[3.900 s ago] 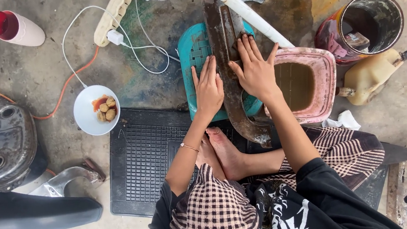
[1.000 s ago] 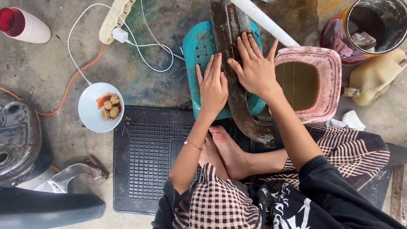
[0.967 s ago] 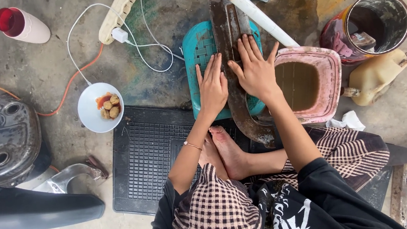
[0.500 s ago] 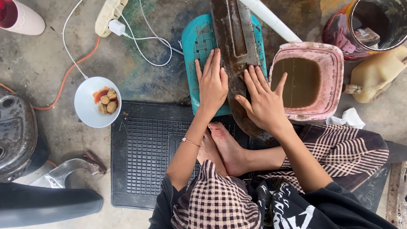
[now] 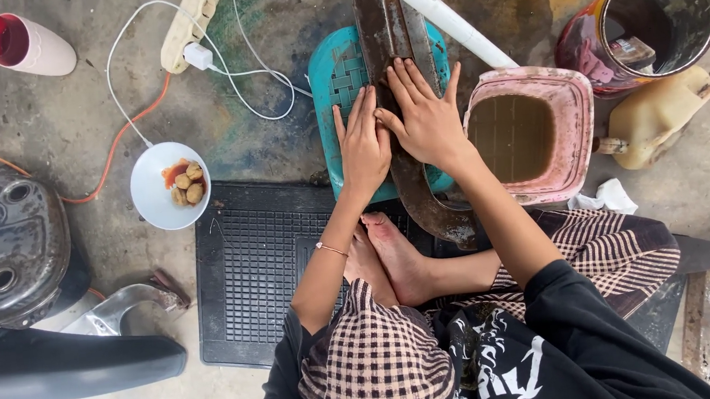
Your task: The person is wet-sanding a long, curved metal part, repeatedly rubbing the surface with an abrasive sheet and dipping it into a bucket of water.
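Observation:
A long, rusty brown metal part (image 5: 396, 39) lies across a teal plastic stool (image 5: 339, 79) in front of me. My left hand (image 5: 364, 142) rests flat on the part's left edge and the stool, fingers spread. My right hand (image 5: 423, 115) presses flat on the part beside it, fingers apart and pointing away. Neither hand grips anything. My bare feet (image 5: 387, 261) sit below the stool on a black rubber mat (image 5: 249, 270).
A pink tub of murky water (image 5: 531, 135) stands right of the stool, a white pipe (image 5: 437, 14) above it. A dark drum (image 5: 642, 24) and yellowish jug (image 5: 655, 118) lie far right. A white bowl of food (image 5: 167, 187), power strip (image 5: 190, 20), red-topped cup (image 5: 19, 45) and dark engine covers (image 5: 4, 246) are at left.
My right hand slid down toward me along the metal part half a second ago and has now moved back up it. My left hand stayed flat in place.

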